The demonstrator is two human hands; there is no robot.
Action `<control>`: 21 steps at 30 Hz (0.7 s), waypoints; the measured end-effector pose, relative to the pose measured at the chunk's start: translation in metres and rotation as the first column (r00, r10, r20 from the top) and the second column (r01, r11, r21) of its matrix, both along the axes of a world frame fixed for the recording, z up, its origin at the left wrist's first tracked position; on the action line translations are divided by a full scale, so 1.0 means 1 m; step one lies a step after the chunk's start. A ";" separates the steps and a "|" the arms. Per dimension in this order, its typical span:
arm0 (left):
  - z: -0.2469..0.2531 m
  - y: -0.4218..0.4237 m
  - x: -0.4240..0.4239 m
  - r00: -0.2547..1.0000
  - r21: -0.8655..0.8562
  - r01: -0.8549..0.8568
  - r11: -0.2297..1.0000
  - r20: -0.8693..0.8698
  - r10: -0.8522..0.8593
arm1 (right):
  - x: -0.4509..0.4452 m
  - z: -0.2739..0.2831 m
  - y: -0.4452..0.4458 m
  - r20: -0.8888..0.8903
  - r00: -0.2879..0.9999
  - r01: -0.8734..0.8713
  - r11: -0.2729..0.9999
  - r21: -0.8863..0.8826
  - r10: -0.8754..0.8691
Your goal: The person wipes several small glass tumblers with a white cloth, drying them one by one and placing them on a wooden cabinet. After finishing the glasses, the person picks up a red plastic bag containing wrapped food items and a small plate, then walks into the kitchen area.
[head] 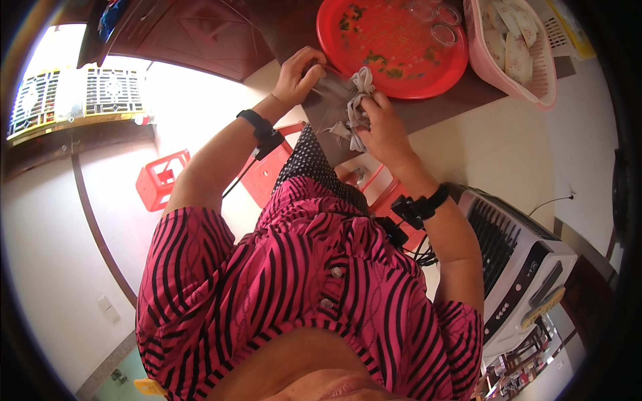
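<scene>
A crumpled grey cloth (359,100) is bunched in my right hand (385,125), over the corner of a dark brown table (431,118). My left hand (299,75) is at the table's edge, beside the rim of a round red plastic tray (396,90). Its fingers are curled, and whether they pinch anything cannot be made out. The tray has a printed pattern of leaves and writing, and several clear glass rings or cup rims (444,34) show at its far right part. A black strap with a small device is on each of my forearms.
Right of the tray stands a pink plastic basket (544,75) holding patterned dishes (516,55). Red plastic stools (163,180) are at the left and below the table. A grey and black air cooler (521,270) stands at my right, with cables near it.
</scene>
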State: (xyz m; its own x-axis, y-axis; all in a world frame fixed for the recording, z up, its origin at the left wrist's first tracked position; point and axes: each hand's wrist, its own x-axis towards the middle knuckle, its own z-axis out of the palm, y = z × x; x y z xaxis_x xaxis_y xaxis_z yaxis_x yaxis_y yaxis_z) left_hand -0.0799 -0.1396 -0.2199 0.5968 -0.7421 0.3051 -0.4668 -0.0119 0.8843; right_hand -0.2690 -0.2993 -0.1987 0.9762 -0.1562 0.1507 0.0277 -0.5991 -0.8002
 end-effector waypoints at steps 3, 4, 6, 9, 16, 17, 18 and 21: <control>0.001 0.002 0.003 1.000 0.007 -0.003 1.000 0.015 0.003 | 0.001 0.002 0.003 -0.027 1.000 -0.010 1.000 -0.008 0.009; -0.004 0.001 -0.002 1.000 0.019 -0.003 1.000 0.008 0.003 | -0.002 0.001 0.005 -0.029 1.000 0.008 1.000 -0.013 -0.008; -0.006 0.000 -0.006 0.998 0.077 0.012 0.997 0.059 -0.016 | -0.013 -0.003 0.008 -0.035 0.998 0.045 0.999 -0.019 -0.046; -0.001 0.002 -0.002 0.999 0.093 0.047 0.995 0.019 -0.049 | -0.010 -0.006 0.008 -0.011 0.999 0.044 0.998 -0.048 -0.045; 0.008 0.002 0.010 0.995 0.137 0.096 0.986 0.021 -0.100 | 0.000 0.000 0.004 -0.023 1.000 0.009 0.997 -0.078 -0.011; 0.008 0.002 0.010 0.994 0.151 0.102 0.983 0.030 -0.107 | -0.001 0.001 0.004 -0.037 0.999 0.014 0.997 -0.076 -0.017; 0.009 0.002 0.012 0.992 0.155 0.109 0.982 0.045 -0.117 | -0.001 0.003 0.003 -0.049 0.998 0.022 0.997 -0.073 -0.025; 0.011 -0.001 0.016 0.987 0.168 0.131 0.977 0.071 -0.144 | -0.001 0.008 0.000 -0.011 1.000 0.021 0.998 -0.063 -0.021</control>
State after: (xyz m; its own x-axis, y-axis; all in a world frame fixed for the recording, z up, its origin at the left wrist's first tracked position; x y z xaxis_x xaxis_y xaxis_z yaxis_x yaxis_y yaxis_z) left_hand -0.0643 -0.1406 -0.2092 0.4633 -0.8590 0.2179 -0.5451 -0.0823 0.8343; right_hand -0.2701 -0.2995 -0.1908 0.9744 -0.1673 0.1499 0.0058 -0.6485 -0.7612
